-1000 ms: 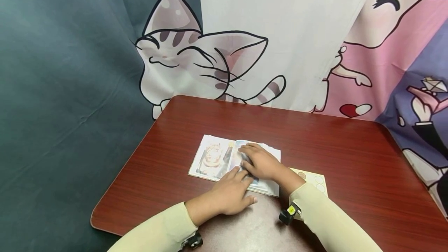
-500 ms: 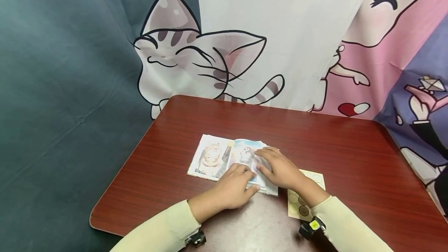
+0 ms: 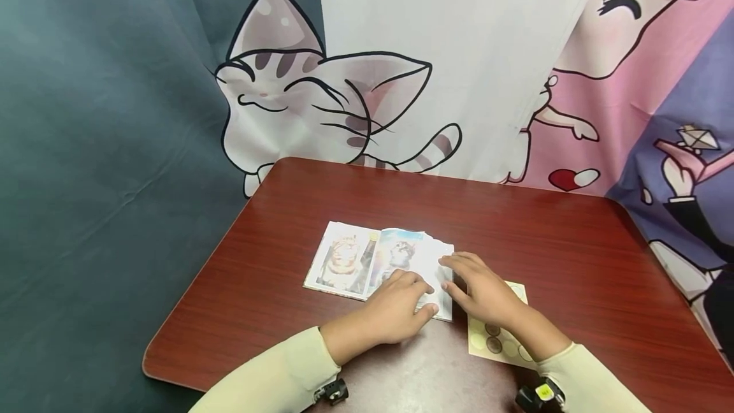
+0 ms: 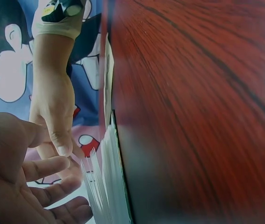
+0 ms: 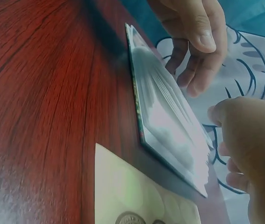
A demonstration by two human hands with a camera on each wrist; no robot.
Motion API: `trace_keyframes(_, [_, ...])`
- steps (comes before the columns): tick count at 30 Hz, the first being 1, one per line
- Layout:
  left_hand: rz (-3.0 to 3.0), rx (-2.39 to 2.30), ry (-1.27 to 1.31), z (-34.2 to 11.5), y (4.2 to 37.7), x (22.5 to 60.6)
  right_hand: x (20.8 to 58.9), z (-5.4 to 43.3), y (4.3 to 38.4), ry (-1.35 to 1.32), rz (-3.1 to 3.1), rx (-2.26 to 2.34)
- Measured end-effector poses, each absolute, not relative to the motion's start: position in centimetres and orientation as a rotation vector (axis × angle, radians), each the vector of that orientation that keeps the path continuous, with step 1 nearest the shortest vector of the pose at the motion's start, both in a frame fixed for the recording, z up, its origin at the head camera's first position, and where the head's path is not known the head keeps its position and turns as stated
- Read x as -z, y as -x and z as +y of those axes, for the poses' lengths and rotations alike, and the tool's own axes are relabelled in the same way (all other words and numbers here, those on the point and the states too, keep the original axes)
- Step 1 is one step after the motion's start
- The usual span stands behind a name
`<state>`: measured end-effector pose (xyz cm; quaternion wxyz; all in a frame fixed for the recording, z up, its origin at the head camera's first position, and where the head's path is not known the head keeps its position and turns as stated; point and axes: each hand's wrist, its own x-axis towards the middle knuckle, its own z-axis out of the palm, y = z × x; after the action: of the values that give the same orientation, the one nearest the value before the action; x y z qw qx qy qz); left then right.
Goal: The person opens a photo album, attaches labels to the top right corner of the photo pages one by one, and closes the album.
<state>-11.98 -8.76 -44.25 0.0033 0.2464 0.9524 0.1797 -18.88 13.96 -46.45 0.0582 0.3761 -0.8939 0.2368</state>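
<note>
A small picture book (image 3: 343, 263) lies spread on the table, showing cat pictures on both pages. My left hand (image 3: 395, 308) is over the lower part of the right-hand page, its fingers loosely bent and hiding part of it. At the book's right edge is my right hand (image 3: 484, 292), thumb and fingers apart with nothing between them. In the right wrist view several pages of the book (image 5: 165, 121) fan up slightly from the cover. Partly under the right hand and wrist lies a cream card (image 3: 477, 340) with rows of circles, some printed like coins.
The reddish-brown wooden table (image 3: 246, 311) extends around the book, its far edge close to a curtain (image 3: 390, 11) with cartoon figures. Small black cameras sit at both cuffs, the left camera (image 3: 334, 392) and the right camera (image 3: 533, 395).
My right hand has slid rightward off the right-hand page to the book's edge, uncovering the cat picture. The left hand has shifted slightly right and still covers the page's lower part.
</note>
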Motion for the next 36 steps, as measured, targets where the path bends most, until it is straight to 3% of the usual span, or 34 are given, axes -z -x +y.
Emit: trace_keyframes(36, [2.852,-0.614,-0.949,-3.5,12.0,44.7,47.2,20.6,15.5,-0.927,-2.772,-0.678])
